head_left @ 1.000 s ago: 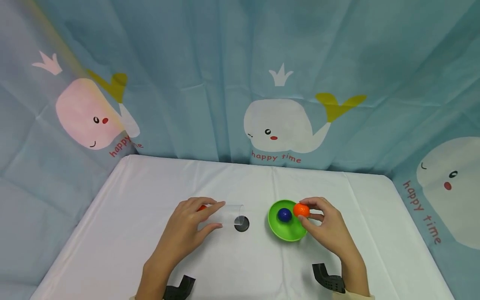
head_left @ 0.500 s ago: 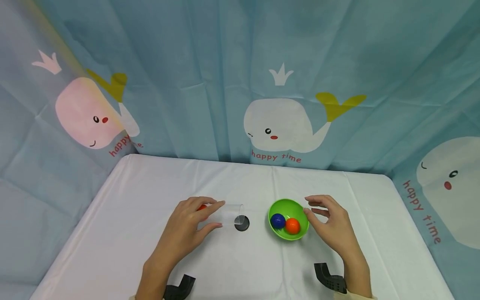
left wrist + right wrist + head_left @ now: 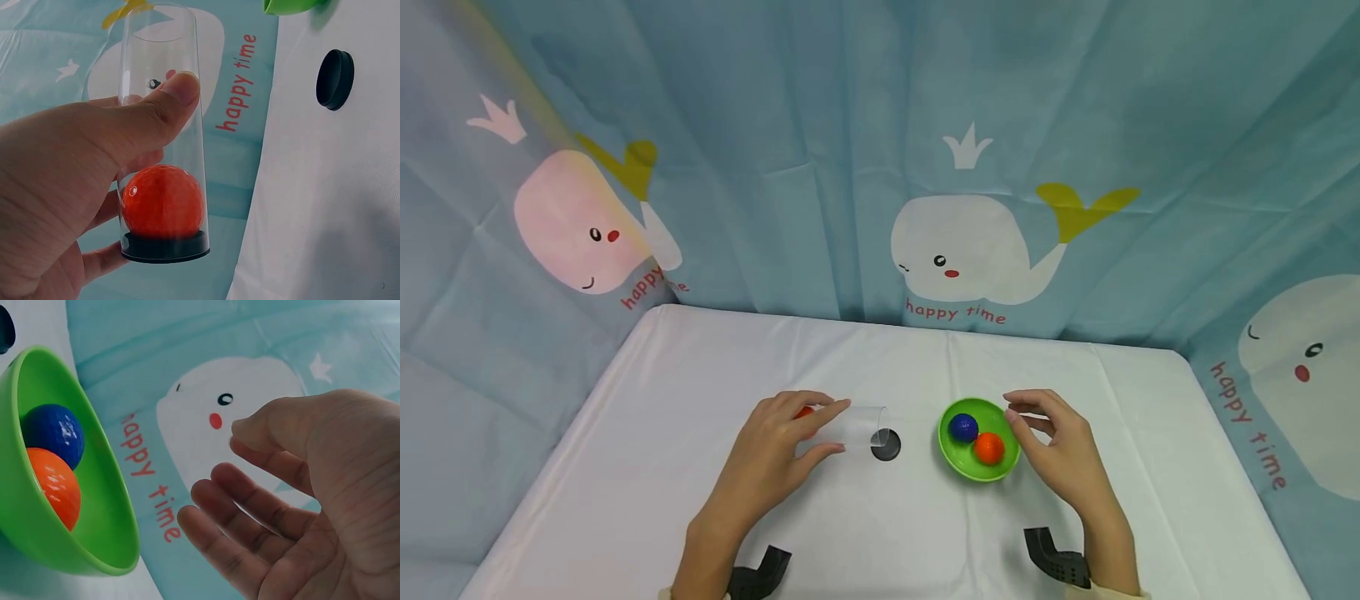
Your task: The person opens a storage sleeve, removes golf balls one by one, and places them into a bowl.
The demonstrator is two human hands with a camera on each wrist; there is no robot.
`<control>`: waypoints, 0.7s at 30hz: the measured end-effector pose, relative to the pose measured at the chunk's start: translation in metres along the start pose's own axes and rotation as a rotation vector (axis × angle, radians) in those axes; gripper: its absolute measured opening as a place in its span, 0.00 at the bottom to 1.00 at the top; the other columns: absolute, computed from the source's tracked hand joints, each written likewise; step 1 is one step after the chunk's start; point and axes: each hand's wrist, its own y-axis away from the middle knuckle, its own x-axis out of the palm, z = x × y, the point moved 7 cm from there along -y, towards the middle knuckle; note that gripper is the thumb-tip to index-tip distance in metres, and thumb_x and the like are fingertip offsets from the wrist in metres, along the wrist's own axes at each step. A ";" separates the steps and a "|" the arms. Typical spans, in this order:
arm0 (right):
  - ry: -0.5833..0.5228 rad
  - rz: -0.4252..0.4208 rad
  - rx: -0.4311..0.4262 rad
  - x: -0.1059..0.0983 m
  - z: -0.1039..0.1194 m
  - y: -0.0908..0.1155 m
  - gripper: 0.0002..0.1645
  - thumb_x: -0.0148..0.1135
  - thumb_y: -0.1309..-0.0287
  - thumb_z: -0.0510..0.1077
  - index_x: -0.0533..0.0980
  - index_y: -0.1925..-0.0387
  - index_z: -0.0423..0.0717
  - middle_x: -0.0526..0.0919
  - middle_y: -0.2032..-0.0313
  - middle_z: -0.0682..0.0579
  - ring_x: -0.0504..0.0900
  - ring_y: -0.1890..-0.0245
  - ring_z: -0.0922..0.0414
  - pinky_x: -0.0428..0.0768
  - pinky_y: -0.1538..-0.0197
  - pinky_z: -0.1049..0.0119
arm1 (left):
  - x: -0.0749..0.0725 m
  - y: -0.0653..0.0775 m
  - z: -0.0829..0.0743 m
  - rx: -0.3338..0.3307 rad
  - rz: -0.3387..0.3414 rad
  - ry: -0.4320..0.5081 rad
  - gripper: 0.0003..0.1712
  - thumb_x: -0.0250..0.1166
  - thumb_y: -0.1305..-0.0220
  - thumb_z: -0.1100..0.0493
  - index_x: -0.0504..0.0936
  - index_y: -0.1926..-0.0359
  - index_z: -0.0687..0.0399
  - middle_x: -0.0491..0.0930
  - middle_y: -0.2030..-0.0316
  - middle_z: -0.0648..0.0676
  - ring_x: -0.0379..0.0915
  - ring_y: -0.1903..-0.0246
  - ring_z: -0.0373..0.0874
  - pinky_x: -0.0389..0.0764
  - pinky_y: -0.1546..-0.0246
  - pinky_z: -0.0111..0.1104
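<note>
My left hand point(image 3: 778, 450) grips a clear tube point(image 3: 165, 37), thumb on one side and fingers round the other. An orange-red golf ball point(image 3: 164, 201) lies inside at the end closed by a black cap point(image 3: 165, 247); the other end is uncapped. In the head view the tube lies level above the table. A green bowl point(image 3: 977, 472) holds a blue ball point(image 3: 963, 428) and an orange ball point(image 3: 989, 448) touching each other. At the bowl's right rim is my right hand point(image 3: 1060, 446), fingers loosely bent with nothing between them.
A loose black cap point(image 3: 886, 445) lies on the white tablecloth point(image 3: 880, 533) between the left hand and the bowl. Behind the table hangs a blue curtain point(image 3: 820, 167) with whale prints. Both wrists wear black mounts point(image 3: 1056, 560).
My right hand has let go of the orange ball, which dropped into the bowl beside the blue one. Both balls have shifted in the bowl. The left hand keeps its hold on the tube.
</note>
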 end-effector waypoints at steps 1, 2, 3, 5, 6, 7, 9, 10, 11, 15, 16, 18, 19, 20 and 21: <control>-0.009 -0.001 -0.004 0.001 0.000 0.000 0.11 0.66 0.28 0.40 0.84 0.46 0.49 0.87 0.49 0.51 0.84 0.50 0.72 0.78 0.45 0.87 | 0.000 0.000 0.000 0.000 0.000 -0.002 0.34 0.85 0.48 0.50 0.86 0.37 0.35 0.85 0.47 0.45 0.82 0.47 0.47 0.80 0.43 0.48; -0.018 -0.002 -0.010 0.001 0.000 -0.001 0.11 0.66 0.28 0.40 0.84 0.47 0.49 0.87 0.49 0.51 0.83 0.50 0.73 0.78 0.45 0.87 | 0.000 0.000 0.000 0.001 -0.001 -0.003 0.35 0.85 0.48 0.50 0.86 0.37 0.35 0.85 0.47 0.45 0.81 0.47 0.47 0.80 0.43 0.48; -0.027 -0.004 -0.017 0.002 0.000 -0.001 0.11 0.66 0.27 0.40 0.84 0.47 0.49 0.86 0.49 0.52 0.83 0.50 0.74 0.78 0.45 0.87 | 0.000 -0.001 0.000 0.004 -0.002 -0.003 0.35 0.85 0.48 0.50 0.86 0.37 0.34 0.85 0.47 0.46 0.81 0.47 0.47 0.80 0.43 0.48; -0.047 -0.001 -0.034 0.004 0.001 -0.001 0.11 0.66 0.27 0.39 0.84 0.47 0.48 0.86 0.50 0.51 0.83 0.50 0.75 0.79 0.44 0.86 | 0.000 -0.001 0.000 0.012 -0.009 -0.009 0.35 0.85 0.49 0.50 0.86 0.37 0.34 0.85 0.47 0.46 0.81 0.48 0.46 0.80 0.43 0.48; -0.059 0.000 -0.043 0.005 0.002 -0.002 0.11 0.66 0.27 0.39 0.84 0.47 0.48 0.86 0.50 0.50 0.83 0.50 0.74 0.79 0.44 0.85 | 0.000 -0.001 0.000 0.016 -0.013 -0.011 0.36 0.85 0.50 0.50 0.86 0.37 0.34 0.85 0.47 0.46 0.81 0.49 0.46 0.80 0.43 0.48; -0.074 0.004 -0.051 0.006 0.003 -0.002 0.11 0.66 0.28 0.38 0.84 0.47 0.47 0.86 0.50 0.50 0.83 0.50 0.74 0.79 0.43 0.85 | 0.000 -0.001 -0.001 0.021 -0.016 -0.012 0.36 0.86 0.50 0.50 0.87 0.37 0.34 0.85 0.47 0.46 0.81 0.49 0.46 0.80 0.43 0.48; -0.104 0.017 -0.066 0.008 0.006 -0.002 0.11 0.65 0.27 0.38 0.84 0.47 0.47 0.86 0.49 0.46 0.83 0.49 0.73 0.80 0.43 0.84 | 0.000 -0.001 -0.001 0.026 -0.021 -0.012 0.36 0.86 0.50 0.50 0.87 0.37 0.34 0.85 0.48 0.46 0.81 0.50 0.45 0.80 0.43 0.48; -0.120 0.022 -0.073 0.009 0.008 -0.002 0.11 0.65 0.27 0.37 0.83 0.47 0.47 0.86 0.49 0.45 0.83 0.49 0.72 0.80 0.42 0.84 | 0.000 -0.001 -0.001 0.028 -0.023 -0.013 0.36 0.86 0.50 0.51 0.87 0.37 0.34 0.85 0.48 0.47 0.81 0.50 0.46 0.80 0.43 0.48; -0.137 0.028 -0.077 0.010 0.009 -0.002 0.11 0.65 0.27 0.37 0.83 0.47 0.47 0.86 0.49 0.43 0.84 0.49 0.72 0.80 0.42 0.83 | 0.000 -0.001 -0.001 0.029 -0.025 -0.013 0.36 0.85 0.50 0.51 0.87 0.37 0.34 0.85 0.48 0.47 0.81 0.49 0.46 0.80 0.42 0.48; -0.184 0.047 -0.073 0.013 0.012 -0.002 0.11 0.64 0.26 0.37 0.83 0.46 0.45 0.85 0.48 0.40 0.85 0.47 0.67 0.80 0.41 0.82 | 0.000 -0.001 -0.002 0.035 -0.026 -0.014 0.35 0.85 0.49 0.51 0.86 0.37 0.34 0.85 0.47 0.47 0.82 0.48 0.48 0.79 0.41 0.50; -0.189 0.053 -0.069 0.014 0.012 -0.002 0.11 0.64 0.26 0.38 0.83 0.46 0.45 0.85 0.47 0.40 0.85 0.47 0.66 0.80 0.41 0.82 | 0.000 -0.001 -0.002 0.037 -0.027 -0.016 0.35 0.85 0.49 0.51 0.87 0.37 0.35 0.85 0.47 0.47 0.82 0.48 0.48 0.79 0.40 0.50; -0.195 0.066 -0.063 0.016 0.013 -0.003 0.11 0.64 0.26 0.39 0.83 0.45 0.45 0.85 0.47 0.42 0.86 0.46 0.65 0.80 0.40 0.81 | 0.000 -0.001 -0.003 0.043 -0.031 -0.019 0.35 0.85 0.50 0.51 0.87 0.38 0.35 0.85 0.48 0.48 0.81 0.47 0.48 0.79 0.40 0.50; -0.202 0.079 -0.059 0.018 0.013 -0.003 0.12 0.63 0.25 0.40 0.82 0.45 0.45 0.86 0.46 0.42 0.85 0.46 0.65 0.80 0.40 0.80 | -0.001 -0.001 -0.003 0.047 -0.035 -0.020 0.36 0.86 0.50 0.51 0.87 0.38 0.35 0.85 0.48 0.48 0.81 0.47 0.48 0.79 0.40 0.51; -0.209 0.091 -0.055 0.020 0.014 -0.003 0.12 0.63 0.25 0.41 0.82 0.44 0.44 0.86 0.46 0.43 0.85 0.46 0.64 0.81 0.39 0.80 | -0.001 -0.002 -0.004 0.052 -0.039 -0.019 0.35 0.86 0.50 0.51 0.87 0.38 0.36 0.85 0.48 0.48 0.81 0.47 0.48 0.79 0.40 0.51; -0.218 0.100 -0.049 0.022 0.015 -0.004 0.12 0.64 0.25 0.41 0.82 0.44 0.45 0.86 0.46 0.44 0.85 0.45 0.64 0.81 0.39 0.79 | -0.001 -0.003 -0.005 0.055 -0.043 -0.019 0.35 0.86 0.50 0.51 0.87 0.38 0.36 0.85 0.48 0.48 0.81 0.47 0.48 0.79 0.39 0.51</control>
